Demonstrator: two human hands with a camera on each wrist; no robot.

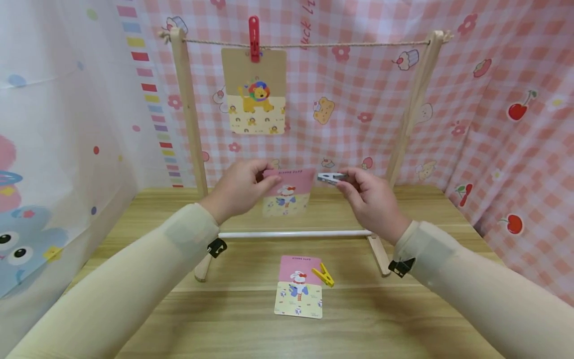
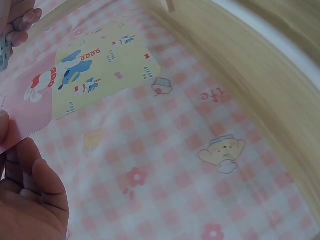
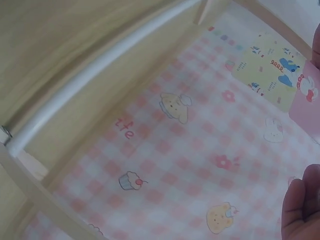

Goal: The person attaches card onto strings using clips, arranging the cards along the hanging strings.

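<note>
My left hand (image 1: 237, 188) pinches the upper left corner of a pink and yellow card (image 1: 292, 187) with a white rabbit on it. The thumb lies on its printed face, as the left wrist view shows along the card (image 2: 107, 75). A grey-white clothespin (image 1: 331, 177) is pinched between thumb and fingers of my right hand (image 1: 374, 199), its tip just right of the card and apart from it. Below, a matching rabbit card (image 1: 293, 301) lies on the table, with a yellow clothespin (image 1: 324, 275) over its right edge. The right wrist view shows little of my right hand (image 3: 302, 207).
A rope (image 1: 350, 45) runs between two wooden posts (image 1: 190, 109). From it hangs a lion card (image 1: 255, 112), held by a red clothespin (image 1: 254, 37). A white bar (image 1: 296, 234) joins the posts low down, over the wooden table (image 1: 381, 309). Checked cloth (image 1: 358, 134) covers the back.
</note>
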